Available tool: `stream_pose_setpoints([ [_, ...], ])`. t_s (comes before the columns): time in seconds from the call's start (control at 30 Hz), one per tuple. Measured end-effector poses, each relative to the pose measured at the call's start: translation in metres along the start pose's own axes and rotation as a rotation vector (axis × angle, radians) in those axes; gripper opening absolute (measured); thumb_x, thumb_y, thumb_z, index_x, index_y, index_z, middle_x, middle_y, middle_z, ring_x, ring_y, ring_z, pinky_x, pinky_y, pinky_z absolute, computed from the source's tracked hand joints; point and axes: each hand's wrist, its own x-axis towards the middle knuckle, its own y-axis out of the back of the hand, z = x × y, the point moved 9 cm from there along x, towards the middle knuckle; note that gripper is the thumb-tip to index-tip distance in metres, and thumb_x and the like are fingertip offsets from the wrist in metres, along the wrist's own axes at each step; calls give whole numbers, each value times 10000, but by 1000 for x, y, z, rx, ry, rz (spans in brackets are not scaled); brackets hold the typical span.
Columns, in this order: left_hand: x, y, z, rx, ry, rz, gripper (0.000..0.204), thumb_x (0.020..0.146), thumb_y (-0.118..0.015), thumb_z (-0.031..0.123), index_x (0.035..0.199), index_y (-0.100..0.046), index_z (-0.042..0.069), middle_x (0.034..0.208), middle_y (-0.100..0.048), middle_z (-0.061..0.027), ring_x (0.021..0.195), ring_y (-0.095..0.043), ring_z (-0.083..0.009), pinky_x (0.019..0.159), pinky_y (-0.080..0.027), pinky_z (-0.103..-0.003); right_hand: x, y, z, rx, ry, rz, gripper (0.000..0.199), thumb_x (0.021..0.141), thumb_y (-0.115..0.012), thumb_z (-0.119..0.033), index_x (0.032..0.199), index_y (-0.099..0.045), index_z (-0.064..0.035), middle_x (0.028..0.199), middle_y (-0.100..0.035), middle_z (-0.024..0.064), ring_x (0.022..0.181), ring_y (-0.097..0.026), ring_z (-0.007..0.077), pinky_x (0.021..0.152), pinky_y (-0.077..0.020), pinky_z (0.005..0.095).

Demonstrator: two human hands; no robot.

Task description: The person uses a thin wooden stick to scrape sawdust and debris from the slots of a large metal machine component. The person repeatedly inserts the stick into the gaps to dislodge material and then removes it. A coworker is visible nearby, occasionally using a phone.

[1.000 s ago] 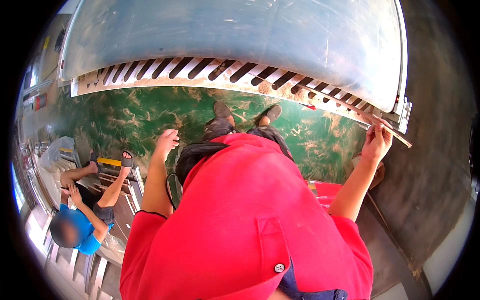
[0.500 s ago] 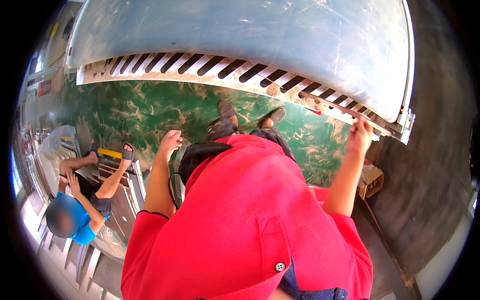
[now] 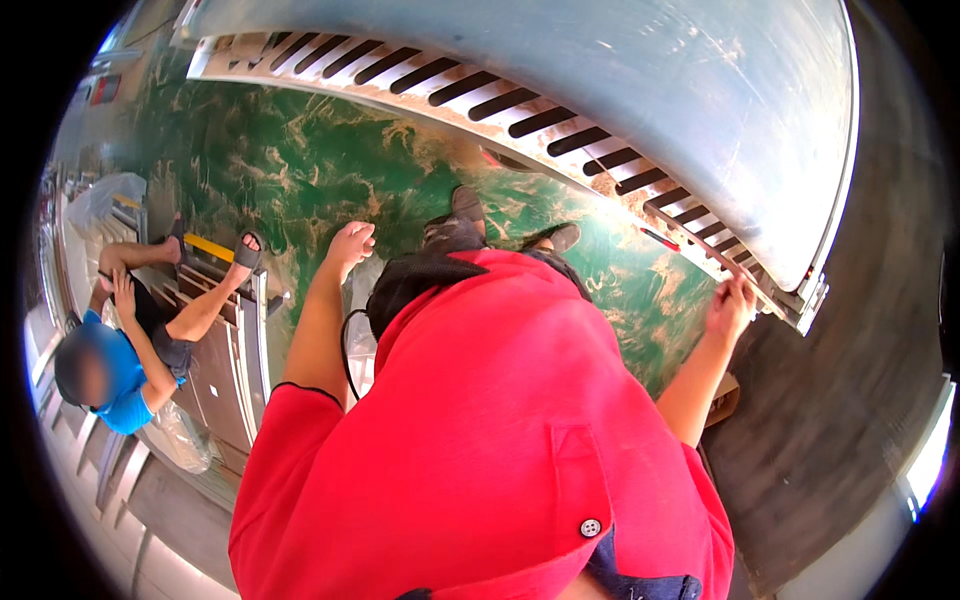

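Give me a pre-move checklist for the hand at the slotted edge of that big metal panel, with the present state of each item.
1. Right hand at the panel's slotted edge: ok, fingers touch the rim.
2. Firm grip there: cannot tell, fingers partly hidden.
3. Left hand free: ok, it hangs empty over the green floor.
4. Both shoes planted on the floor: ok.
5. Seated person in blue apart from the panel: ok, off to the left on the metal racks.

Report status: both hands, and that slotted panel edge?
Right hand touching the slotted metal panel at its lower edge; grip unclear. Left hand loosely curled, empty, over the green floor. Seated person at left, apart.
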Motion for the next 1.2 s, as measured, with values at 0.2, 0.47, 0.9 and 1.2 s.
stream_pose_setpoints([
  [0.2, 9, 18, -40, -15, 23, -14, 344, 886, -581, 381, 1095, -579, 107, 845, -593, -22, 648, -533, -122, 573, -437, -275, -26, 13, -78, -25, 107, 81, 160, 924, -577, -111, 1064, -583, -32, 766, -570, 21, 503, -451, 68, 363, -269, 165],
  [0.47, 22, 45, -70, -142, 17, 13, 341, 879, -599, 386, 1066, -563, 103, 827, -580, -25, 597, -518, -119, 537, -424, -263, -15, -35, -29, -118, 51, 19, 196, 923, -606, -159, 1049, -574, -11, 663, -526, 12, 490, -443, 78, 359, -276, 188],
  [0.9, 16, 49, -106, -70, 99, 50, 376, 873, -575, 437, 1099, -568, 138, 894, -611, -29, 689, -574, -150, 612, -459, -307, -7, -57, 10, -200, -126, -123, 216, 948, -564, -148, 1122, -584, -23, 846, -616, 37, 525, -508, 74, 366, -286, 179],
  [1.2, 3, 30, -64, -74, 56, 75, 338, 888, -576, 417, 1079, -567, 138, 861, -612, -22, 658, -561, -127, 576, -447, -292, 12, 6, -40, -56, 11, -47, 190, 939, -578, -153, 1045, -580, 5, 692, -545, 24, 534, -480, 87, 361, -273, 179],
])
